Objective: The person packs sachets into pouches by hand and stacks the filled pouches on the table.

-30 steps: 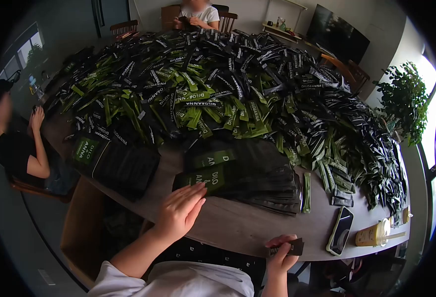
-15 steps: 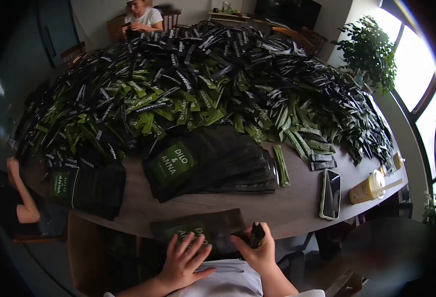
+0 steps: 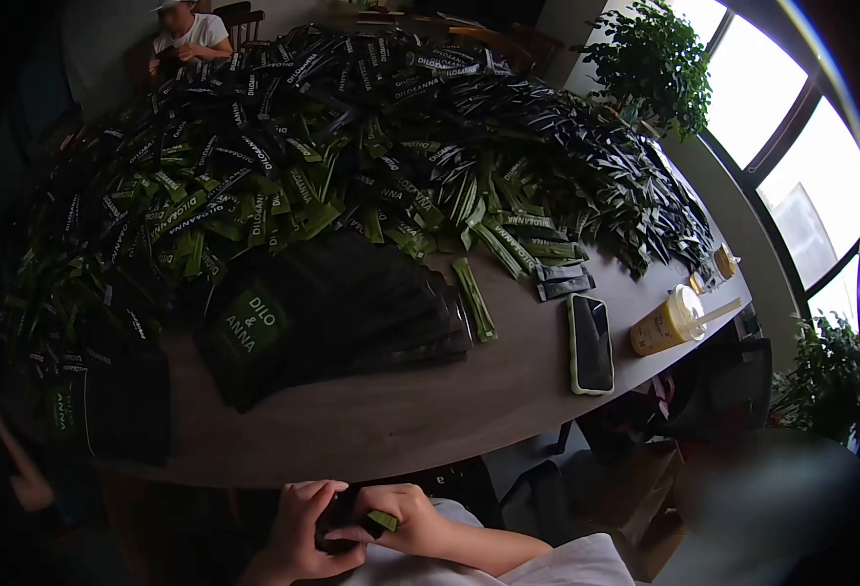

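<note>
Close together near my lap are both hands. My right hand (image 3: 409,520) is closed around stick sachets (image 3: 383,520), whose green end shows at the fingers. My left hand (image 3: 305,532) curls, thumb and fingers apart, around something dark between the two hands; whether this is a pouch or more sachets I cannot tell. Ahead on the table lies a fanned stack of black pouches (image 3: 352,313) with a green DILO & ANNA label. Another pile of black pouches (image 3: 118,410) sits at the left edge. One green sachet (image 3: 474,301) lies right of the stack.
A huge heap of black and green sachets (image 3: 352,156) covers the far table (image 3: 381,420). On the right are a phone (image 3: 591,344) and a drink cup with a straw (image 3: 666,322). A person (image 3: 191,39) sits at the far side; another person's arm (image 3: 20,459) shows at left.
My view has turned right. My left hand has left the flat pouch on my lap and curled up beside my right hand. The labelled pouch face there no longer shows.
</note>
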Demonstrator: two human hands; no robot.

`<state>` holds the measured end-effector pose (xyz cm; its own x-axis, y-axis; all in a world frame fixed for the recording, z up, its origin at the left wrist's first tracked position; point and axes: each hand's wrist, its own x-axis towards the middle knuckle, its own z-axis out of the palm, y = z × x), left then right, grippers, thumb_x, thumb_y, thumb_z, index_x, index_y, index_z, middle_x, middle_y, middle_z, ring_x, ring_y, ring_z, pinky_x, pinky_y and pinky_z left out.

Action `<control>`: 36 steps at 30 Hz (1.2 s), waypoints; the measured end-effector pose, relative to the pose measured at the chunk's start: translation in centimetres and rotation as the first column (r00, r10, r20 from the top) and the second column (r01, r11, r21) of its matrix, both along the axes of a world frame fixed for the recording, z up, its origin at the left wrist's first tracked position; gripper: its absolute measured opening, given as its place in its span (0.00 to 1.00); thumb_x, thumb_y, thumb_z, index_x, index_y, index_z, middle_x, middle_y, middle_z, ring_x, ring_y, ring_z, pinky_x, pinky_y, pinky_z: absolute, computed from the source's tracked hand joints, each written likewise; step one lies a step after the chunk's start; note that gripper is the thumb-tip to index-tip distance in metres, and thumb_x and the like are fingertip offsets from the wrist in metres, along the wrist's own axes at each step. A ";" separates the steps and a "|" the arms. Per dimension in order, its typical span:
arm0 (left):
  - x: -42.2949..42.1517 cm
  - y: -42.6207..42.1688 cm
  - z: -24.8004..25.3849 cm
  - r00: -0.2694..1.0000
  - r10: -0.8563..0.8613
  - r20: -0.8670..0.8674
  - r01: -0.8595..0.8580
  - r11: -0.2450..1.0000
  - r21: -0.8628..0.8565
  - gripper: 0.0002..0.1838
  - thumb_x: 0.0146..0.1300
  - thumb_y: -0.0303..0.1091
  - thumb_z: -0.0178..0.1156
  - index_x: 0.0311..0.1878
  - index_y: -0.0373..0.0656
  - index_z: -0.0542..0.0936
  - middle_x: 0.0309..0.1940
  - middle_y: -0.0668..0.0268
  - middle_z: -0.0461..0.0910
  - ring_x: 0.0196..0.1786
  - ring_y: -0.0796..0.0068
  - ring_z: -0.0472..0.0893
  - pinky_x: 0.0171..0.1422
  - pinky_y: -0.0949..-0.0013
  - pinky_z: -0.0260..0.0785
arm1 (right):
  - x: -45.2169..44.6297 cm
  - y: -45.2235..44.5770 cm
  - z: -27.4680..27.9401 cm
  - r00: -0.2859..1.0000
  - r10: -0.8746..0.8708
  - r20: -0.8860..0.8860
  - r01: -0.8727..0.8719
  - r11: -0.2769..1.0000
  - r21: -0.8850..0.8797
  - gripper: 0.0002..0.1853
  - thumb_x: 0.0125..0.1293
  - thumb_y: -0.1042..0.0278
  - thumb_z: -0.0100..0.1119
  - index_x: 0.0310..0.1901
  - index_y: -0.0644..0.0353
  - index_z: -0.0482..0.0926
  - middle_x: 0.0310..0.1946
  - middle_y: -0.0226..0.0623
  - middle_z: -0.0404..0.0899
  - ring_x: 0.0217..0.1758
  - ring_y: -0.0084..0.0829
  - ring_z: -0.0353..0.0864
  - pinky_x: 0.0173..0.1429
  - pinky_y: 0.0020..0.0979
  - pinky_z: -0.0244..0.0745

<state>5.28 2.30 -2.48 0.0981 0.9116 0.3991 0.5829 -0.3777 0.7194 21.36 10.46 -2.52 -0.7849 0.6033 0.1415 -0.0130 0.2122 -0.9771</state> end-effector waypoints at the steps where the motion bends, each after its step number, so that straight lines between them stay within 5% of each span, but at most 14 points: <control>1: -0.3 0.2 0.7 1.000 -0.019 -0.005 0.019 1.000 -0.007 0.48 0.35 0.38 0.70 0.61 0.39 0.56 0.50 0.54 0.66 0.47 0.60 0.68 0.47 0.63 0.64 | 0.1 0.1 0.0 1.000 0.000 0.003 0.000 1.000 -0.004 0.10 0.48 0.73 0.63 0.29 0.64 0.70 0.23 0.42 0.71 0.26 0.42 0.74 0.29 0.33 0.67; 8: -0.3 -0.1 1.5 0.990 0.026 -0.139 -0.034 0.998 -0.053 0.44 0.36 0.36 0.68 0.60 0.39 0.59 0.52 0.56 0.66 0.48 0.60 0.68 0.50 0.61 0.61 | 0.6 1.8 0.2 0.979 0.199 -0.039 -0.198 0.979 0.047 0.13 0.50 0.68 0.64 0.34 0.64 0.73 0.24 0.42 0.73 0.26 0.43 0.74 0.30 0.34 0.68; 11: 0.2 -0.4 1.0 0.986 0.005 -0.166 -0.018 0.997 -0.077 0.47 0.36 0.35 0.68 0.62 0.39 0.55 0.53 0.56 0.65 0.50 0.58 0.67 0.53 0.59 0.59 | 0.7 1.4 0.2 0.973 0.170 0.156 -0.157 0.983 -0.095 0.12 0.50 0.70 0.65 0.32 0.64 0.73 0.26 0.41 0.75 0.28 0.35 0.77 0.31 0.28 0.69; 13: 0.2 -0.6 0.1 0.983 0.051 -0.178 -0.059 0.997 -0.039 0.51 0.35 0.36 0.67 0.64 0.39 0.51 0.54 0.55 0.63 0.53 0.56 0.65 0.55 0.57 0.58 | 0.6 1.0 0.6 0.992 -0.124 0.032 0.120 0.988 0.093 0.11 0.50 0.70 0.65 0.31 0.63 0.71 0.26 0.40 0.74 0.27 0.33 0.75 0.30 0.29 0.69; 15: 0.4 -0.8 -0.3 0.967 0.090 -0.238 -0.112 0.991 -0.080 0.52 0.35 0.39 0.68 0.64 0.38 0.50 0.54 0.54 0.63 0.53 0.57 0.65 0.53 0.58 0.56 | 1.2 1.5 0.6 0.911 -0.331 -0.244 0.303 0.942 -0.145 0.12 0.53 0.67 0.63 0.27 0.59 0.67 0.21 0.36 0.71 0.24 0.29 0.73 0.29 0.30 0.69; 16: 0.6 -0.9 -0.5 0.946 0.125 -0.300 -0.166 0.980 -0.113 0.53 0.36 0.42 0.68 0.65 0.38 0.49 0.55 0.53 0.62 0.54 0.58 0.64 0.52 0.59 0.55 | 1.6 1.5 0.5 0.820 -0.344 -0.458 0.209 0.924 -0.321 0.12 0.60 0.66 0.56 0.29 0.58 0.62 0.23 0.36 0.68 0.25 0.28 0.72 0.30 0.31 0.71; 17: 0.9 -0.9 -0.8 0.946 0.122 -0.300 -0.162 0.980 -0.114 0.53 0.36 0.42 0.68 0.65 0.38 0.49 0.55 0.53 0.62 0.54 0.58 0.64 0.52 0.59 0.55 | 1.1 1.3 0.7 0.819 -0.347 -0.456 0.212 0.923 -0.321 0.12 0.60 0.66 0.56 0.29 0.58 0.62 0.23 0.36 0.68 0.25 0.28 0.72 0.30 0.31 0.71; 19: 1.8 -0.6 -1.6 0.954 0.160 -0.255 -0.177 0.983 -0.042 0.56 0.35 0.47 0.70 0.64 0.36 0.48 0.56 0.51 0.60 0.55 0.56 0.62 0.51 0.58 0.57 | -1.1 0.9 2.3 0.542 -0.280 -0.792 0.108 0.958 -0.265 0.08 0.65 0.67 0.46 0.33 0.60 0.60 0.26 0.40 0.65 0.25 0.30 0.71 0.32 0.35 0.74; 23: 2.3 0.4 -3.8 0.928 0.348 -0.132 -0.324 0.930 0.174 0.58 0.34 0.51 0.70 0.64 0.34 0.48 0.55 0.50 0.59 0.53 0.55 0.63 0.51 0.57 0.58 | -1.4 0.9 2.4 0.859 0.074 -0.507 0.028 0.981 0.191 0.11 0.65 0.74 0.42 0.49 0.63 0.62 0.50 0.57 0.68 0.50 0.42 0.73 0.53 0.38 0.69; 24: 1.7 0.3 -4.4 0.928 0.337 -0.156 -0.312 0.935 0.167 0.59 0.34 0.51 0.70 0.64 0.34 0.45 0.55 0.49 0.59 0.51 0.55 0.63 0.50 0.57 0.59 | -1.1 0.8 2.8 0.858 0.081 -0.507 0.022 0.981 0.193 0.11 0.65 0.74 0.42 0.49 0.63 0.62 0.50 0.57 0.68 0.50 0.42 0.73 0.53 0.38 0.69; 27: 1.0 -1.4 -5.4 0.963 0.249 -0.101 -0.237 0.964 0.121 0.62 0.34 0.49 0.71 0.65 0.34 0.39 0.53 0.48 0.59 0.49 0.54 0.63 0.49 0.56 0.61 | -0.4 0.4 3.0 0.825 -0.149 -0.546 -0.068 0.931 -0.357 0.11 0.65 0.79 0.40 0.48 0.65 0.66 0.50 0.51 0.70 0.53 0.40 0.72 0.58 0.39 0.65; 30: 1.3 -1.1 -5.0 0.979 0.187 -0.076 -0.178 0.978 0.112 0.67 0.32 0.47 0.73 0.65 0.34 0.33 0.53 0.47 0.58 0.48 0.54 0.64 0.47 0.56 0.62 | -0.6 0.0 2.0 0.954 -0.089 -0.288 0.004 0.959 -0.282 0.12 0.63 0.84 0.36 0.47 0.66 0.66 0.49 0.53 0.71 0.56 0.43 0.70 0.61 0.44 0.61; 34: 1.2 -0.1 -3.7 0.978 0.166 -0.127 -0.140 0.971 0.193 0.70 0.28 0.42 0.73 0.65 0.35 0.29 0.53 0.46 0.57 0.47 0.55 0.65 0.46 0.56 0.63 | -0.8 1.3 3.5 0.980 0.126 -0.156 -0.098 0.980 0.175 0.12 0.62 0.78 0.45 0.48 0.65 0.69 0.55 0.46 0.67 0.65 0.37 0.59 0.68 0.44 0.46; 36: 0.9 -1.2 -5.6 0.985 0.169 -0.035 -0.165 0.983 0.086 0.68 0.30 0.39 0.72 0.65 0.35 0.29 0.53 0.45 0.56 0.46 0.55 0.66 0.45 0.57 0.62 | -0.3 2.0 3.0 0.968 0.179 -0.174 -0.176 0.984 0.030 0.12 0.62 0.78 0.46 0.48 0.64 0.69 0.58 0.47 0.64 0.68 0.38 0.54 0.69 0.45 0.42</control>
